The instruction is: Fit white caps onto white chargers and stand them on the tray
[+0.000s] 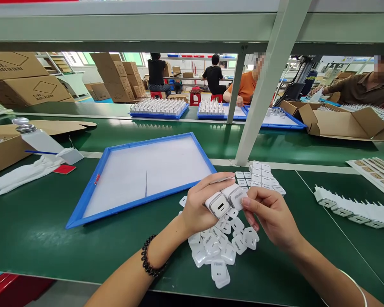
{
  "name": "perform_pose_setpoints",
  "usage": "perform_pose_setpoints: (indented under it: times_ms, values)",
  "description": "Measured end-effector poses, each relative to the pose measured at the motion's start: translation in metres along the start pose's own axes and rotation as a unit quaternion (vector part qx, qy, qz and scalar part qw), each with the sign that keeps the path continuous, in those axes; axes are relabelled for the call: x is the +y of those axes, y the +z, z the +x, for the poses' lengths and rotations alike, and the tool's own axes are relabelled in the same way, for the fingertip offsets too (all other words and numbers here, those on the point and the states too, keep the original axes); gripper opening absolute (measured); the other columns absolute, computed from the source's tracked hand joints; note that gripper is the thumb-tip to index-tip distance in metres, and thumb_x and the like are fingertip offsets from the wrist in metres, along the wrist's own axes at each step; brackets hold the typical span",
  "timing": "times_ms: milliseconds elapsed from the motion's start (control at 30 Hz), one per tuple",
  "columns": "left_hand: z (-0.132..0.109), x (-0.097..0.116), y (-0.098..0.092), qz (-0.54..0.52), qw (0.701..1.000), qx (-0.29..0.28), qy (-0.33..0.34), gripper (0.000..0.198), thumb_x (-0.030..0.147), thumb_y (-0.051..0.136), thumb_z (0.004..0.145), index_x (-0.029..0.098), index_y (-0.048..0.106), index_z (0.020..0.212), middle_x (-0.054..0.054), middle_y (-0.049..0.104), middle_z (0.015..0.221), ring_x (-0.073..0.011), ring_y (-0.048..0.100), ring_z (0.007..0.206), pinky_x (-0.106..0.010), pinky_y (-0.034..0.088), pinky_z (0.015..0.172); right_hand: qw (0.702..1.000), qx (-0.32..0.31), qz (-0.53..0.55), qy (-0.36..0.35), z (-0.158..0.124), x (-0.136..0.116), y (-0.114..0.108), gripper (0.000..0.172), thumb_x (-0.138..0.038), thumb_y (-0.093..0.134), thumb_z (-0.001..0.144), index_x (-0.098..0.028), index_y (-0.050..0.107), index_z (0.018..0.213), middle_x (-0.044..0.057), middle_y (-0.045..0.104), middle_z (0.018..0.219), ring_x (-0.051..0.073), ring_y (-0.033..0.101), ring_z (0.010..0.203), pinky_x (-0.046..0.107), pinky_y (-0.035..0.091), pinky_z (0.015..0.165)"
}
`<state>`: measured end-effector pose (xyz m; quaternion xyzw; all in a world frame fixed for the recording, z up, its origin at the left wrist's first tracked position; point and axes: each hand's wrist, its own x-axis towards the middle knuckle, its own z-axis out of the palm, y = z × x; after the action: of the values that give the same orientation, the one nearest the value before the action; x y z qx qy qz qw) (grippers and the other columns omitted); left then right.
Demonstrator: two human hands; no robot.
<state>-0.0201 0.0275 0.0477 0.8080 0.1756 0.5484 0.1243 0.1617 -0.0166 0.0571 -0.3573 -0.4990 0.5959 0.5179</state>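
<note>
My left hand is closed around two white chargers held side by side. The nearer charger shows a dark USB-C slot in its end face. On the other, a pale face plate with grey lettering is turned toward me. My right hand pinches the edge of that plate between thumb and fingers; whether it is a loose piece or fixed on the charger I cannot tell. Below both hands lies a loose pile of white plastic face plates, some lettered, some with a slot.
A blue-rimmed white tray lies left on the green bench. Beyond my right hand are stacked face plates. A row of pronged chargers sits right. A slanted post rises ahead. White gloves lie left; co-workers sit beyond.
</note>
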Motion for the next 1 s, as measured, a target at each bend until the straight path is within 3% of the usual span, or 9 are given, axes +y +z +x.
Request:
perform_pose_setpoints:
  times_ms: [733,1000]
  values:
    - [-0.0008,-0.0022,0.0031,-0.01,1.0,-0.021,-0.013,0.042,0.011,0.067,0.08,0.014,0.064,0.122,-0.017,0.066,0.123,-0.025,0.066,0.112,-0.038,0.057,0.094,0.988,0.061,-0.136,-0.051,-0.0044,-0.0038,0.0061,0.038,-0.037,0.072,0.084,-0.019,0.052,0.057,-0.003,0.055,0.043,0.009,0.048,0.035,0.02,0.041,0.036]
    - [-0.0017,-0.0069,0.0056,-0.017,0.999,-0.03,-0.038,0.041,0.015,0.069,0.08,0.018,0.065,0.121,-0.015,0.067,0.123,-0.0256,0.067,0.11,-0.04,0.058,0.092,0.981,0.071,-0.171,-0.056,-0.0015,-0.0047,0.0041,0.04,-0.041,0.072,0.083,-0.02,0.05,0.057,-0.004,0.052,0.042,0.008,0.043,0.035,0.021,0.035,0.037]
